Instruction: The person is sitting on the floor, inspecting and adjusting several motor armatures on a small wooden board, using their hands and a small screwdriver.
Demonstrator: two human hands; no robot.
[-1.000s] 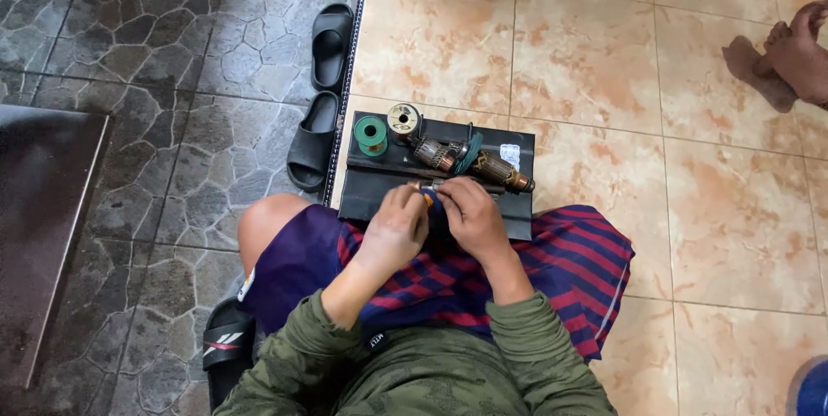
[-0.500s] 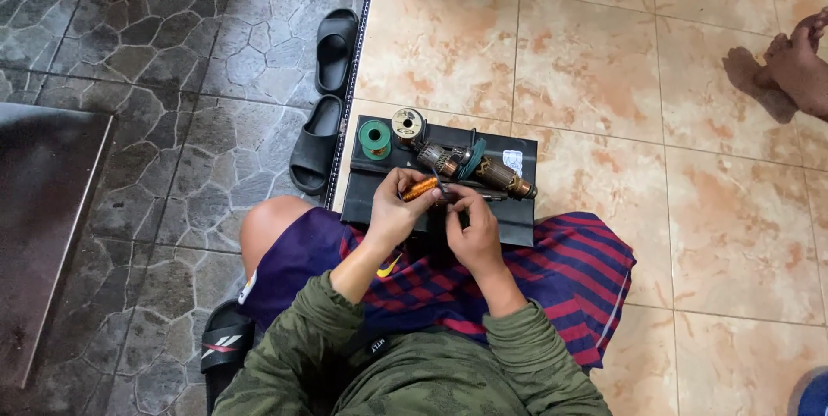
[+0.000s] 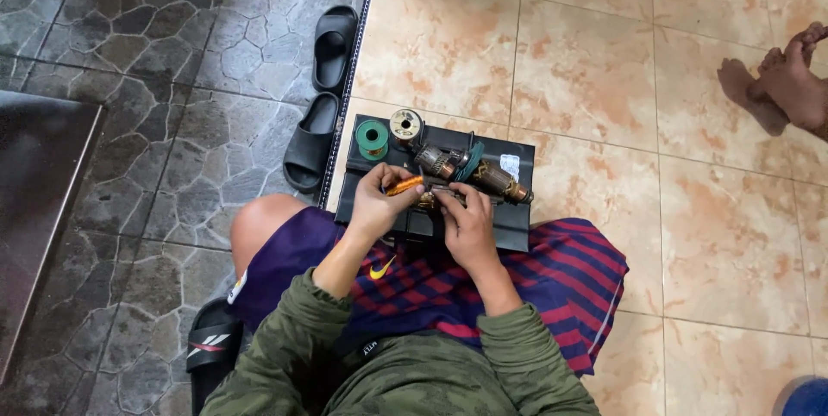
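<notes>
Now the left hand point(image 3: 377, 200) grips an orange tool point(image 3: 404, 186), raised since earlier; the right hand point(image 3: 466, 222) pinches a small part, unclear, beside the armature point(image 3: 470, 170) on the black board point(image 3: 517, 218).

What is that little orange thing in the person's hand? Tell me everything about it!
The orange thing is small, thin and stick-shaped, glossy like plastic or coated metal. It lies nearly level, tilted slightly up to the right, pinched in the fingers of the left hand above the black board. Its tip points toward the right hand. What it is exactly is too small to tell.
</notes>
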